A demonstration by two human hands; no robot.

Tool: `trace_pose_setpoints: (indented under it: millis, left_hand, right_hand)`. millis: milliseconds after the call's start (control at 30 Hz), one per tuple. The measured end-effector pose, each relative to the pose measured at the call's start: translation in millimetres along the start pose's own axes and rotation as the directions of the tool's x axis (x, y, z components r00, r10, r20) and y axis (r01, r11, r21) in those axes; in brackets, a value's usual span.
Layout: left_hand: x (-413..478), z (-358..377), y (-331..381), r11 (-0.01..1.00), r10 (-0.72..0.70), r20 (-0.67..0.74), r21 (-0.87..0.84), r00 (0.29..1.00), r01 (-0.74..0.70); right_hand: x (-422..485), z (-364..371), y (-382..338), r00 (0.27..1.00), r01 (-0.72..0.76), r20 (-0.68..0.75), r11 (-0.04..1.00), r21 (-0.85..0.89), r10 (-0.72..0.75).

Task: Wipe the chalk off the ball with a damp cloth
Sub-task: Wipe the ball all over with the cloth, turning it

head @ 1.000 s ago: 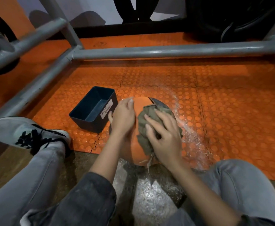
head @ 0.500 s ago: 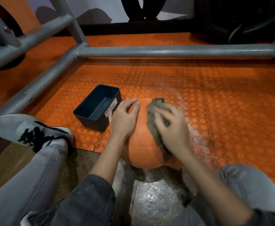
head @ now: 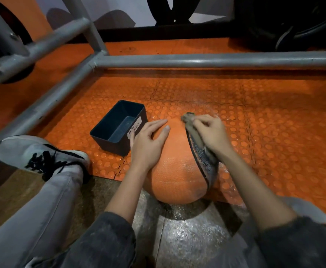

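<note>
Orange floor is bearing the ball: left hand, fingers flat, is steadying it; right hand is clutching the cloth, ideally pressing in overlapping strokes.

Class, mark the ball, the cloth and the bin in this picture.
ball [head: 177, 171], head view, orange front face.
cloth [head: 187, 117], head view, far bunched end.
bin [head: 112, 145], head view, near outer wall.
</note>
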State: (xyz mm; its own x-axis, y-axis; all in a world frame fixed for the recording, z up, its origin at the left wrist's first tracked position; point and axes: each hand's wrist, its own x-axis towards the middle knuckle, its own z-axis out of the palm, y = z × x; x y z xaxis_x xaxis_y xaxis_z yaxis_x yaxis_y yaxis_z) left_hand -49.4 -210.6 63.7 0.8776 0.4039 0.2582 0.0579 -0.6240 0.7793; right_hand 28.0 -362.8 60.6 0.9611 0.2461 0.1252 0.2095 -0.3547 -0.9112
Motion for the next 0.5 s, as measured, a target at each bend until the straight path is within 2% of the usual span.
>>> trace_pose_setpoints:
  millis: [67, 100, 167, 200, 267, 300, 367, 433, 500]
  left_hand:
    - [1, -3, -3, 1.0, 0.003, 0.017, -0.016, 1.0, -0.003]
    - [1, -4, -5, 0.999, 0.016, 0.023, -0.036, 1.0, -0.015]
    - [0, -5, -7, 0.996, 0.047, 0.034, -0.075, 0.998, -0.045]
    - [-1, -6, -7, 0.995, 0.054, 0.042, -0.087, 0.998, -0.05]
    - [-3, -5, -7, 0.994, 0.062, 0.048, -0.093, 0.997, -0.058]
    - [-3, -5, -7, 0.994, 0.066, 0.04, -0.091, 0.997, -0.063]
    - [-2, -5, -4, 0.995, 0.065, 0.029, -0.077, 0.997, -0.063]
    - [0, -3, -2, 0.998, 0.042, 0.025, -0.046, 0.999, -0.041]
    - [0, -1, 0, 1.0, 0.022, 0.009, -0.02, 1.0, -0.022]
  right_hand:
    - [-31, 12, -8, 0.965, 0.247, -0.054, 0.955, -0.164, -0.258]
    - [-41, 14, -8, 0.942, 0.312, -0.054, 0.924, -0.22, -0.331]
    - [-39, 12, -5, 0.94, 0.329, -0.019, 0.922, -0.203, -0.339]
    - [-30, 7, -4, 0.961, 0.274, -0.01, 0.954, -0.122, -0.277]
    - [-9, -3, -1, 0.999, 0.032, 0.007, 0.996, 0.083, -0.032]
    - [0, -8, 3, 0.994, -0.105, 0.024, 0.985, 0.136, 0.103]
    - [7, -14, 13, 0.962, -0.271, 0.04, 0.951, 0.148, 0.269]
    - [7, -16, 17, 0.937, -0.349, 0.047, 0.922, 0.166, 0.346]
    - [6, -11, 11, 0.948, -0.314, -0.016, 0.94, 0.134, 0.319]
